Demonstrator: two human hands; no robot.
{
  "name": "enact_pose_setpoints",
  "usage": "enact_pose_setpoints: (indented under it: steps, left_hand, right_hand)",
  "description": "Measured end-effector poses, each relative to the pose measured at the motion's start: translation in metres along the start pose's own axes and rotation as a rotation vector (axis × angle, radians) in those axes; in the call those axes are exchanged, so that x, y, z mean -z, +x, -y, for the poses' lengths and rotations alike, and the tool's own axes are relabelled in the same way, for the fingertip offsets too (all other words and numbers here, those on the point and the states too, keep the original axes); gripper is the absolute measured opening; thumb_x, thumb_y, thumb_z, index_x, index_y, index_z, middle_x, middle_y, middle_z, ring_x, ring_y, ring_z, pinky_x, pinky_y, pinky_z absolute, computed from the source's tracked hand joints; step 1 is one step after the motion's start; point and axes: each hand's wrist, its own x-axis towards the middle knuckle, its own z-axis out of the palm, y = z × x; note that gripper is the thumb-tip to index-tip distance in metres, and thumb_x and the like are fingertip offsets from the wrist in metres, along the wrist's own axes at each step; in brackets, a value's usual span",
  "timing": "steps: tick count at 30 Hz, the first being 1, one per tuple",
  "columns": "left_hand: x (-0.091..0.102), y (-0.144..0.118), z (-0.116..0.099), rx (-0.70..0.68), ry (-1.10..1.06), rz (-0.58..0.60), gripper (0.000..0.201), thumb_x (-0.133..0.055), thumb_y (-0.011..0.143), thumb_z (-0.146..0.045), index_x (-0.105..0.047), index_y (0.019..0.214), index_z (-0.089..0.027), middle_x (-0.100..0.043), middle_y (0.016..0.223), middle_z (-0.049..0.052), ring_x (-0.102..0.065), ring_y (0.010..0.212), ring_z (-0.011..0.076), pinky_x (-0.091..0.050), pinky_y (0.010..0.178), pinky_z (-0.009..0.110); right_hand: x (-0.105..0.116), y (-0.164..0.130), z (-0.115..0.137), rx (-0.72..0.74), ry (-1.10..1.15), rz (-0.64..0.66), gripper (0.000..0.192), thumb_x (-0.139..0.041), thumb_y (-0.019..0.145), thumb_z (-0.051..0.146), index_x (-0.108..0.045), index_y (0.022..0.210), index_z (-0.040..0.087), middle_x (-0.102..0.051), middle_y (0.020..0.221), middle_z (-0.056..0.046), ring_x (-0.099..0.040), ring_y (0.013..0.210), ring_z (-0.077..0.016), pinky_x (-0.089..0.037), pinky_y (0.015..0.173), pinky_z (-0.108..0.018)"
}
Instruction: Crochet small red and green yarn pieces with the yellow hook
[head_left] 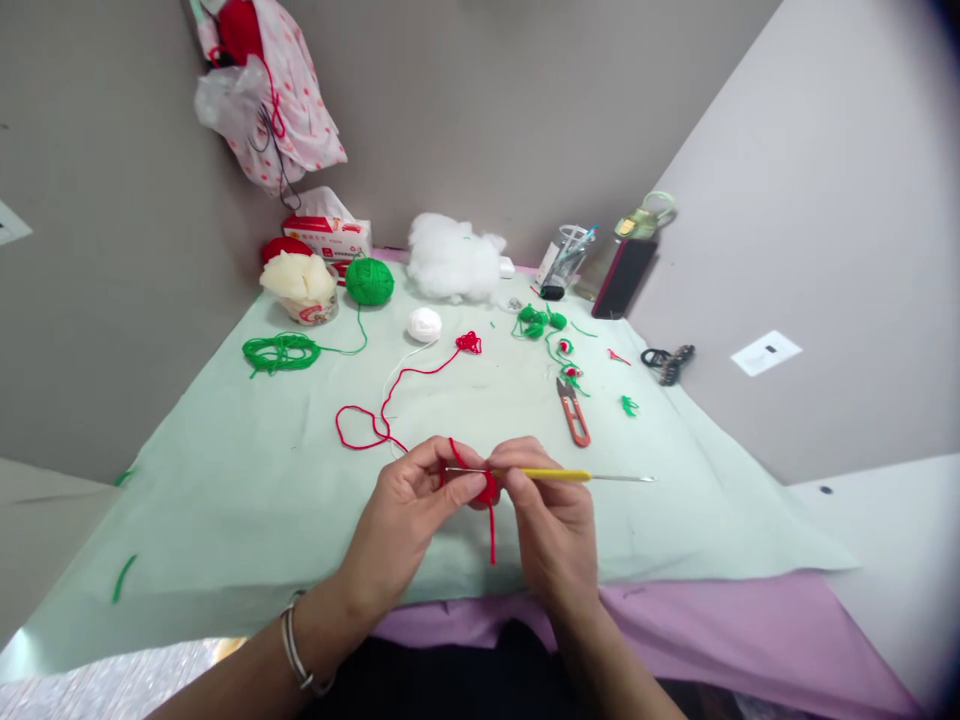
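Near the front edge of the table, my left hand [420, 510] pinches a small red crochet piece [489, 492], with red yarn over its fingers. A short red tail hangs down from the piece. My right hand [551, 515] is closed round the yellow handle of a double-ended crochet hook [555, 475]. One metal tip of the hook points left, at the top of the red piece; the other sticks out to the right. Red yarn [420, 371] runs from my left hand in a loop to a small tangle farther back. The stitches are partly hidden by my fingers.
Thread snips [573, 412] lie beyond my right hand, near small green and red crochet pieces [555, 322]. Farther back are a white yarn ball [424, 325], a green yarn ball [369, 282], white stuffing [454, 258], a tissue box [330, 238] and a phone [625, 278].
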Motion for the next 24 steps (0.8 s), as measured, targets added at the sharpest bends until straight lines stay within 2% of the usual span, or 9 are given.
enact_pose_setpoints:
  steps: [2,4,6,8,11,14,17,20,24]
  left_hand:
    - [0.001,0.009,-0.005,-0.022,0.016,-0.009,0.015,-0.087,0.084,-0.027,-0.075,0.083,-0.020,-0.072,0.079,-0.002,-0.066,0.078,0.0136,-0.054,0.080,0.026]
    - [0.004,0.022,-0.013,-0.040,0.029,0.002,0.018,-0.089,0.082,-0.029,-0.074,0.081,-0.019,-0.070,0.077,-0.003,-0.065,0.075,0.0130,-0.053,0.077,0.025]
    - [0.007,0.037,-0.021,-0.024,0.004,0.062,0.019,-0.089,0.081,-0.030,-0.074,0.082,-0.019,-0.070,0.075,-0.003,-0.064,0.072,0.0122,-0.052,0.075,0.025]
    - [0.010,0.052,-0.030,0.022,-0.041,0.149,0.020,-0.090,0.081,-0.031,-0.074,0.082,-0.019,-0.070,0.076,-0.003,-0.064,0.072,0.0118,-0.052,0.073,0.024]
    - [0.015,0.074,-0.038,0.052,-0.059,0.227,0.027,-0.093,0.077,-0.035,-0.074,0.082,-0.018,-0.070,0.081,-0.002,-0.067,0.079,0.0130,-0.054,0.077,0.025]
    - [0.020,0.092,-0.039,0.073,-0.055,0.272,0.030,-0.094,0.077,-0.036,-0.073,0.081,-0.016,-0.070,0.084,0.000,-0.069,0.084,0.0144,-0.057,0.085,0.027]
    - [0.028,0.107,-0.033,0.119,-0.048,0.294,0.032,-0.095,0.076,-0.037,-0.071,0.082,-0.016,-0.069,0.084,0.002,-0.071,0.083,0.0157,-0.058,0.075,0.025]
    - [0.036,0.117,-0.025,0.153,-0.057,0.298,0.035,-0.096,0.075,-0.037,-0.070,0.084,-0.016,-0.070,0.089,0.004,-0.074,0.085,0.0167,-0.058,0.068,0.023]
    - [0.041,0.123,-0.016,0.127,-0.065,0.280,0.030,-0.091,0.082,-0.036,-0.069,0.087,-0.016,-0.073,0.099,0.005,-0.071,0.082,0.0125,-0.059,0.079,0.023]
  right_hand:
    - [0.004,0.008,0.005,-0.033,-0.085,0.072,0.020,-0.075,0.095,0.041,-0.076,0.108,0.024,-0.070,0.093,-0.003,-0.068,0.077,-0.0158,-0.057,0.067,-0.027]
    - [0.010,0.020,0.011,-0.091,-0.220,0.223,0.021,-0.078,0.092,0.040,-0.073,0.102,0.023,-0.070,0.086,-0.002,-0.066,0.072,-0.0157,-0.055,0.067,-0.028]
    - [0.017,0.034,0.017,-0.130,-0.356,0.376,0.016,-0.071,0.096,0.036,-0.071,0.088,0.022,-0.069,0.078,-0.001,-0.063,0.070,-0.0152,-0.051,0.069,-0.028]
    - [0.023,0.052,0.023,-0.160,-0.410,0.451,0.024,-0.062,0.100,0.032,-0.070,0.080,0.022,-0.069,0.077,-0.001,-0.062,0.072,-0.0155,-0.048,0.069,-0.028]
    - [0.030,0.081,0.025,-0.265,-0.322,0.459,0.018,-0.066,0.094,0.029,-0.072,0.078,0.020,-0.068,0.079,-0.001,-0.059,0.075,-0.0154,-0.044,0.068,-0.027]
    - [0.033,0.110,0.015,-0.403,-0.168,0.385,0.010,-0.076,0.078,0.024,-0.072,0.071,0.018,-0.065,0.066,0.001,-0.052,0.065,-0.0130,-0.037,0.062,-0.026]
    - [0.029,0.129,-0.003,-0.452,-0.071,0.341,0.015,-0.076,0.075,0.030,-0.072,0.070,0.017,-0.061,0.060,0.001,-0.048,0.059,-0.0116,-0.036,0.059,-0.026]
    - [0.023,0.134,-0.020,-0.505,0.053,0.319,0.026,-0.077,0.074,0.042,-0.071,0.071,0.017,-0.057,0.061,0.001,-0.043,0.056,-0.0101,-0.033,0.054,-0.024]
    - [0.019,0.127,-0.032,-0.539,0.182,0.299,0.034,-0.079,0.074,0.050,-0.067,0.072,0.018,-0.052,0.060,0.003,-0.034,0.052,-0.0076,-0.026,0.048,-0.022]
